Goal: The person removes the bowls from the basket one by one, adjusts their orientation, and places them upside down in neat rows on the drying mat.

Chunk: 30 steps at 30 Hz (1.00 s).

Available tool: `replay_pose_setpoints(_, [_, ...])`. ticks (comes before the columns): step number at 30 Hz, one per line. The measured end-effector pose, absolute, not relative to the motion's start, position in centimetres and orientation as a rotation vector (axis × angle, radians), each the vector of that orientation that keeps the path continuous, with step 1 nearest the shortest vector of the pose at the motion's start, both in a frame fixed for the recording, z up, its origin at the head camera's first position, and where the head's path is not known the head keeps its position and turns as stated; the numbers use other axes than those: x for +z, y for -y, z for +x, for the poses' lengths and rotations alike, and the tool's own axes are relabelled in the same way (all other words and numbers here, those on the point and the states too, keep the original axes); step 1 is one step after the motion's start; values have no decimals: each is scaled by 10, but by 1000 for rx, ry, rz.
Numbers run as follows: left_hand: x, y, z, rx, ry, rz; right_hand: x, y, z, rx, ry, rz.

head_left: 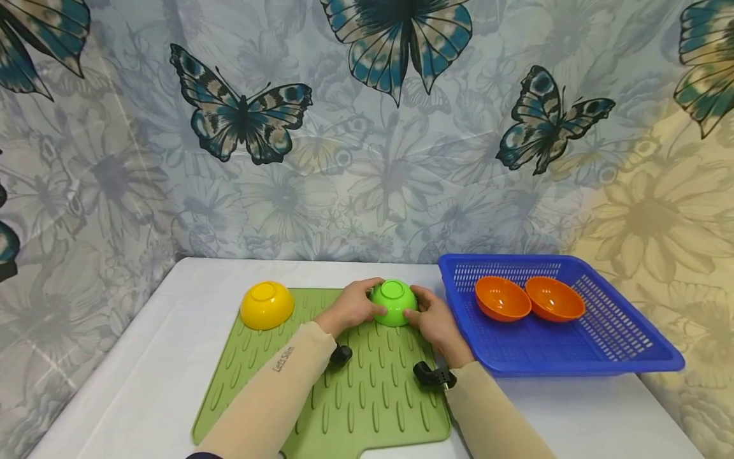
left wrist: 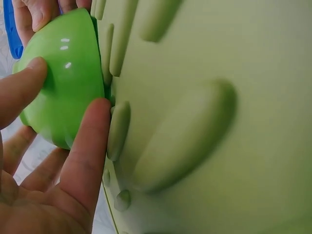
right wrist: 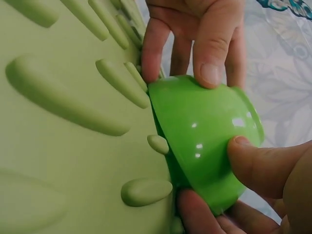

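Sleeves come in from the bottom of the head view, a small black wrist unit strapped on each. Both hands meet on one green bowl (head_left: pixel 394 302) that sits upside down on the far part of the ridged green mat (head_left: pixel 367 401). Left hand (head_left: pixel 350 308) curls round the bowl's left side, thumb and fingers pressed on the shell; the left wrist view shows a fingertip right at the rim where it meets the mat. Right hand (head_left: pixel 434 320) curls round the right side, thumb on the shell and fingers lower down near the rim. Rim looks down on the mat or only just tilting off it; cannot tell which.

Yellow bowl (head_left: pixel 266 305), also upside down, sits on the mat's far left corner, well apart from the hands, untouched. Blue basket (head_left: pixel 619 347) stands on the white surface (head_left: pixel 160 376) just right of the mat, with two orange bowls (head_left: pixel 529 298) inside, side by side, openings up and tipped toward the camera.

Judgement on progress: if the work is moving bowls from mat to basket, two look done, the green one is gripped but not yet clearly off the mat, and the yellow one is left. About halfway. Butterfly curtain (head_left: pixel 367 127) hangs behind everything.
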<state>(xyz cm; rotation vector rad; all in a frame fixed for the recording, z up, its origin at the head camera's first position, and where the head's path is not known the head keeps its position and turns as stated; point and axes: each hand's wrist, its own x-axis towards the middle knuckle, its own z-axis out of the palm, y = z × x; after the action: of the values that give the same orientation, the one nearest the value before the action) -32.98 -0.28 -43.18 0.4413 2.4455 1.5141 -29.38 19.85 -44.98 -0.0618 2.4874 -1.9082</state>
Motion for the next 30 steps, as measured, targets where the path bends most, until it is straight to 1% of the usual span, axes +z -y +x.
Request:
replay_pose_setpoints(13, [-429,-1,-327,1456,-2497,447,-446,-198,-289,-1916,-2453,23])
replay_pose_setpoints(18, [-428,-4,-326,1408,-2537,452,-446,-198,-285,-1959,-2429,96])
replay_pose_setpoints(23, [-425,-7,-327,1257,-2677,508,-443,-191,-281,-1985,-2467,191])
replay_pose_setpoints(27, [-423,-9,-328,1185,-2716,540,-436,-183,-275,-1804,-2653,209])
replay_pose_setpoints(30, [-423,-9,-329,1174,-2711,549,-425,-176,-267,-1595,-2790,152])
